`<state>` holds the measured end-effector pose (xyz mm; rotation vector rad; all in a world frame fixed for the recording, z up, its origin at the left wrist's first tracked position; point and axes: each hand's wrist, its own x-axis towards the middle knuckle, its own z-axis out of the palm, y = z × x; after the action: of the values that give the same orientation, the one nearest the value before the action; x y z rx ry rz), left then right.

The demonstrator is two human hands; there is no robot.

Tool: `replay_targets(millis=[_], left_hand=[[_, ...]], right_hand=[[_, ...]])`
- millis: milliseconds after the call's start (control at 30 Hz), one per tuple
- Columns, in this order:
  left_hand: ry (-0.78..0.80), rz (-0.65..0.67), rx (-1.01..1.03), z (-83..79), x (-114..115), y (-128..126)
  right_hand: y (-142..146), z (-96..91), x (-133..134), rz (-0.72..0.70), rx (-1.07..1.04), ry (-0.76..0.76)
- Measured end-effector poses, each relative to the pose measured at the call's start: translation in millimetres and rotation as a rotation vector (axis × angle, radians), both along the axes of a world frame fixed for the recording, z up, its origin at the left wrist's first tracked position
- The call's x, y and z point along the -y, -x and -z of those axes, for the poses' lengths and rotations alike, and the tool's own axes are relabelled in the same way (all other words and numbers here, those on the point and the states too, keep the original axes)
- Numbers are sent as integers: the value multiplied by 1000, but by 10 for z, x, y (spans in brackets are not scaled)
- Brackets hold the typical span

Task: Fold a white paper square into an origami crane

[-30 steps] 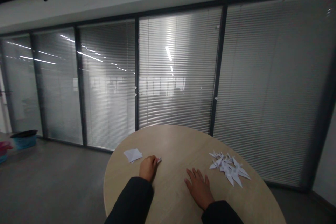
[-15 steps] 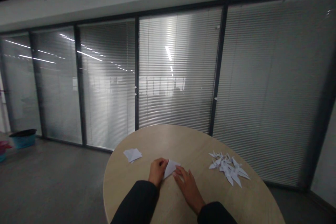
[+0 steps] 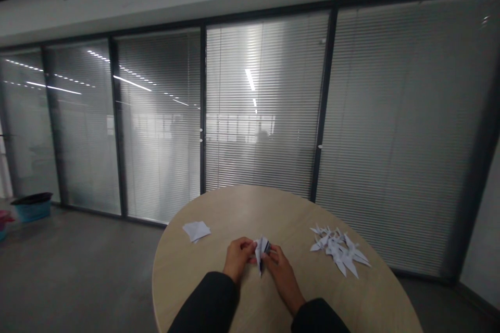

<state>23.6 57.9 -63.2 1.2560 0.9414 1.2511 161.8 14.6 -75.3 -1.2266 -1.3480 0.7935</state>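
My left hand (image 3: 238, 257) and my right hand (image 3: 282, 272) are close together above the middle of the round wooden table (image 3: 187, 281). Between them, both hands pinch a narrow folded white paper (image 3: 258, 252) held upright, with dark marks showing on its folds. Its lower part is off the table, and my fingers hide part of it. Right of my right hand lies a heap of several pointed paper origami figures (image 3: 339, 252), likely cranes. Left of my left hand lies a small stack of flat white paper (image 3: 196, 230), untouched.
Behind the table runs a glass partition with closed blinds (image 3: 265, 109). A blue basin with a dark rim (image 3: 31, 209) stands on the grey floor at far left, with something pink (image 3: 2, 218) beside it. The table edge curves around the front.
My hands have come together and raised the paper off the table. It now stands narrow and upright between them, instead of lying flat as a triangle under my fingers.
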Motion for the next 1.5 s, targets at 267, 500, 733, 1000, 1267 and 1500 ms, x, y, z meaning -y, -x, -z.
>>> replay_targets(millis=[267, 500, 733, 1000, 1267, 1500], left_hand=[[9, -69, 13, 4, -31, 45], [91, -52, -6, 41, -46, 115], [125, 17, 70, 100, -66, 142], [151, 216, 149, -19, 23, 213], [56, 257, 148, 61, -48, 201], [80, 246, 149, 87, -81, 240]], right_hand=[[-123, 38, -74, -60, -98, -71], [-199, -1, -55, -2, -211, -49], [-198, -33, -40, -80, -258, 30], [-118, -123, 28, -187, -218, 23], [-89, -87, 41, -201, -75, -16], [-106, -47, 82, -121, 337, -296]])
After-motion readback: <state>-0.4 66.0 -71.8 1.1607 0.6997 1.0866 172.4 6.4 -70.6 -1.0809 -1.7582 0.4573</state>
